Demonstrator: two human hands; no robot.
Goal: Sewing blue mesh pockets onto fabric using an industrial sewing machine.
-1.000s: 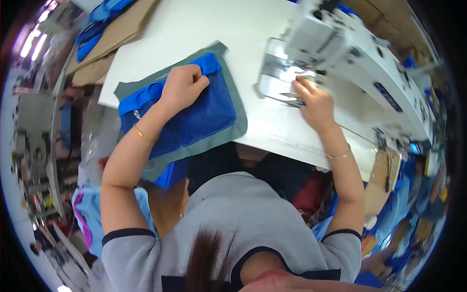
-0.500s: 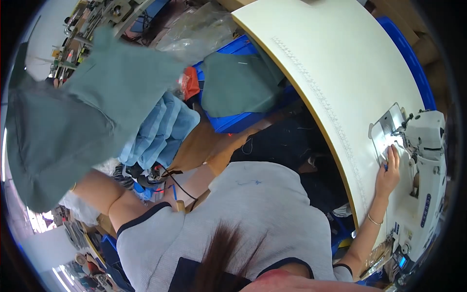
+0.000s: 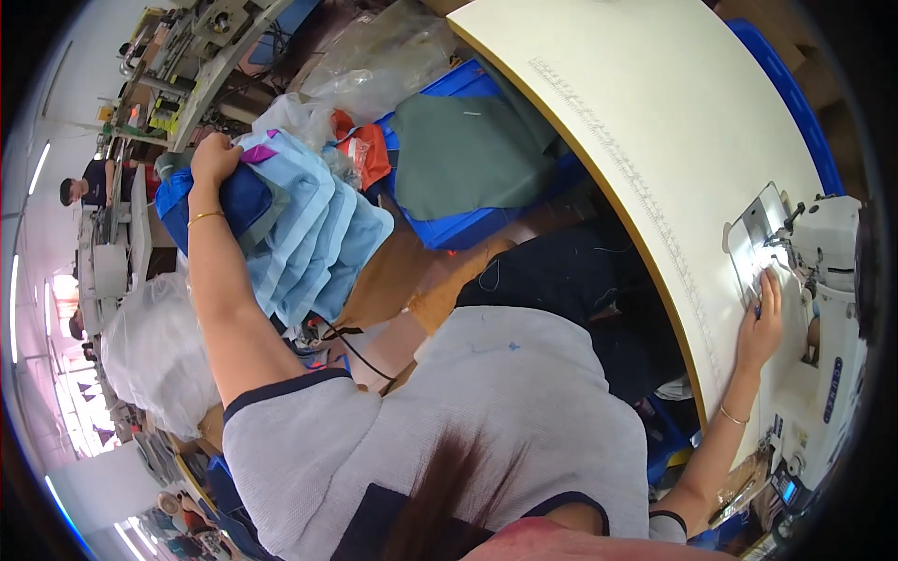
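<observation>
My left hand [image 3: 215, 159] is closed, its fingers curled over the top of a dark blue and grey-green cloth bundle [image 3: 224, 213]; the fingertips are partly hidden. Beside that bundle hang layered light blue cloth pieces [image 3: 313, 238] with a small purple patch among them. At the far right, my right hand [image 3: 762, 323] lies flat with fingers stretched toward the needle area of a white sewing machine [image 3: 831, 248]. Its fingertips touch the lit metal plate [image 3: 756, 229]; glare hides whether thin cloth lies there.
A blue crate [image 3: 449, 229] holds dark green cloth [image 3: 472, 150], with an orange packet [image 3: 365, 154] beside it. The white table [image 3: 645, 122] curves along my right. Clear plastic [image 3: 383, 56] and a white plastic bag [image 3: 159, 351] lie around. Another person [image 3: 94, 182] is far left.
The large grey-green cloth that hung spread out from my left arm has come down, mostly out of sight, baring my left hand and the blue bundle. My right hand stays at the machine.
</observation>
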